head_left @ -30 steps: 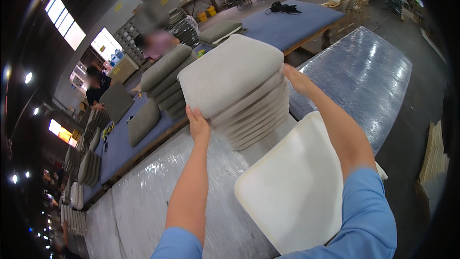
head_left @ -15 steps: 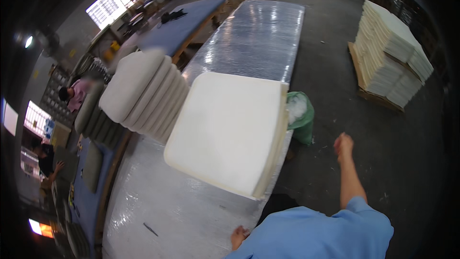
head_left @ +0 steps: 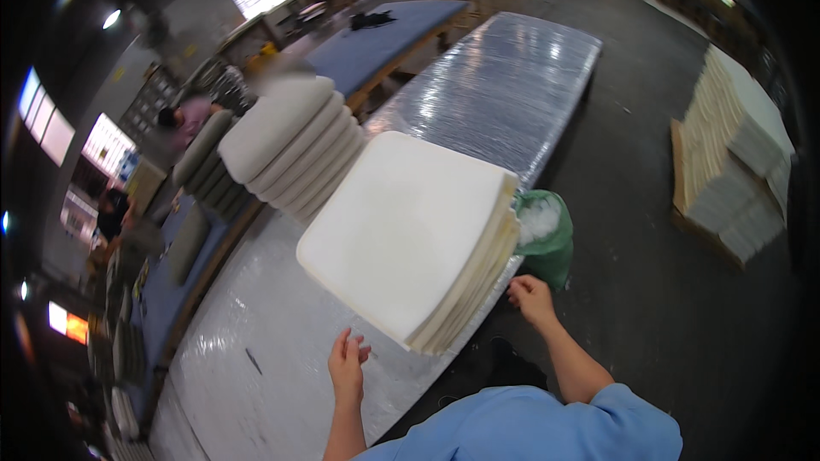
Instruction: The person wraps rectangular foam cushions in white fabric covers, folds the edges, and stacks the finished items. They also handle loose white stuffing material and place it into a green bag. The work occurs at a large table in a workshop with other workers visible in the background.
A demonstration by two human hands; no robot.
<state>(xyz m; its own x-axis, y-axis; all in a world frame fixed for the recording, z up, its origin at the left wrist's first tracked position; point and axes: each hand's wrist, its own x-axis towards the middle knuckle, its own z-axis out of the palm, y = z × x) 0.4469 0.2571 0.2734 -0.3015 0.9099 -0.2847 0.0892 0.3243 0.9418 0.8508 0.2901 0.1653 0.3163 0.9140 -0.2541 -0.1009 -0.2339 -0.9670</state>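
A stack of cream foam cushion pads [head_left: 410, 230] with rounded corners lies on the plastic-wrapped table in front of me. My left hand [head_left: 348, 365] is raised over the table by the stack's near edge, its fingers apart and holding nothing. To the right, my right hand [head_left: 531, 299] hangs off the table's side with its fingers loosely curled in. No object shows in it. It is close to the stack's right side and just below a green sack [head_left: 555, 252] filled with white stuffing.
Stacked grey cushions [head_left: 286, 141] stand left of the foam. A thin dark tool [head_left: 254, 361] lies on the wrapped table [head_left: 282, 307]. Blue-topped tables [head_left: 389, 43] run along the left, with people working beyond. Another foam pile [head_left: 735, 171] stands on a pallet at the right.
My left hand has risen forward over the table toward the foam stack. My right hand has swung inward to the table's edge. The view has turned, and the stack is nearer my hands.
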